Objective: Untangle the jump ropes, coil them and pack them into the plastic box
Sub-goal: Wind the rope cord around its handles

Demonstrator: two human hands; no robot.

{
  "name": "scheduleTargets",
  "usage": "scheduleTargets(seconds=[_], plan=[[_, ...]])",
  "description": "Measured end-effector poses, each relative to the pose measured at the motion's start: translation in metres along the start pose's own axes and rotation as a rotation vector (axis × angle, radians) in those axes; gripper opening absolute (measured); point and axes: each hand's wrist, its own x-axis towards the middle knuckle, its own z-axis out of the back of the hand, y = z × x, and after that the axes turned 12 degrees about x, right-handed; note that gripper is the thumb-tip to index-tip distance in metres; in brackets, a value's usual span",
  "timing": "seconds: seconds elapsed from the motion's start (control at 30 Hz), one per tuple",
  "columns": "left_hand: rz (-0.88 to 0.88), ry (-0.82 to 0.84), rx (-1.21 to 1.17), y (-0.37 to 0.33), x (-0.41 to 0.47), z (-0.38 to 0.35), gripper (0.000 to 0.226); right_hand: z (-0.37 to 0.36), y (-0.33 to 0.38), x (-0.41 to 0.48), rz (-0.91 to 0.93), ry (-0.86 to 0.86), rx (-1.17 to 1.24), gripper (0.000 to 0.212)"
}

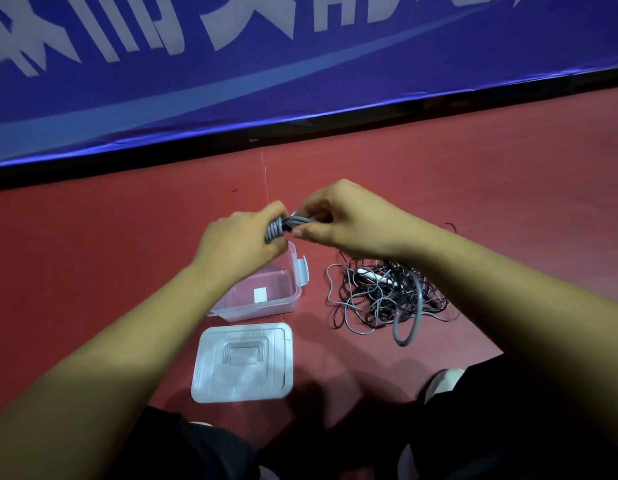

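Note:
My left hand (241, 239) grips a tight coil of grey jump rope (279, 228) above the far end of the clear plastic box (262, 304). My right hand (349, 220) pinches the rope end at the same coil, its fingers curled round it. The box stands open on the red floor, with only a white label seen through it. A tangled pile of thin black and grey ropes (387, 299) with a white handle (373, 276) lies to the right of the box, below my right wrist.
The box's translucent lid (243, 363) lies flat on the floor in front of the box. A blue banner with white lettering (300, 64) runs along the far side. My knees in dark trousers and a shoe (442, 381) fill the bottom edge.

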Motion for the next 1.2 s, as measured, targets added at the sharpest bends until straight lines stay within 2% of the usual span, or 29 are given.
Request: scheduleTargets(seconds=[0.13,0.27,0.33,0.43,0.47,0.57,0.67,0.8,0.87,0.97,1.07,1.2], plan=[[-0.039,0.144,0.046,-0.020,-0.006,0.008,0.025,0.003,-0.004,0.001,0.104,-0.080,-0.024,0.023],[-0.060,0.190,0.044,-0.025,-0.005,0.012,0.053,0.005,-0.008,0.001,0.114,-0.131,0.019,0.017],[-0.060,0.214,-0.077,-0.022,-0.004,0.015,0.051,0.009,-0.010,0.004,0.099,-0.179,0.063,0.013],[-0.130,0.247,-0.226,-0.018,-0.006,0.011,0.023,0.022,-0.017,0.008,0.055,-0.260,0.138,0.015],[-0.170,0.265,-0.283,-0.017,-0.008,0.008,0.021,0.025,-0.021,0.008,0.038,-0.271,0.143,0.019],[-0.237,0.322,-0.645,-0.018,-0.014,0.005,0.024,0.030,-0.030,0.008,0.000,-0.266,0.119,0.030],[-0.148,0.280,-1.027,-0.018,-0.013,0.011,0.018,0.032,-0.034,0.011,-0.035,-0.259,0.121,0.017],[-0.046,0.261,-1.413,-0.013,-0.010,0.013,0.032,0.030,-0.038,0.012,-0.151,-0.117,0.050,0.011],[-0.005,0.234,-1.517,-0.011,-0.007,0.009,0.029,0.028,-0.038,0.011,-0.177,-0.071,0.008,0.013],[0.022,0.241,-1.640,-0.007,-0.003,0.005,0.041,0.031,-0.033,0.009,-0.182,-0.061,-0.019,0.013],[0.046,0.265,-1.719,-0.004,0.000,0.006,0.027,0.036,-0.025,0.007,-0.161,-0.063,-0.078,0.014],[0.113,0.175,-1.717,-0.002,0.005,0.009,0.015,0.037,-0.018,0.004,-0.111,-0.067,-0.140,0.014]])
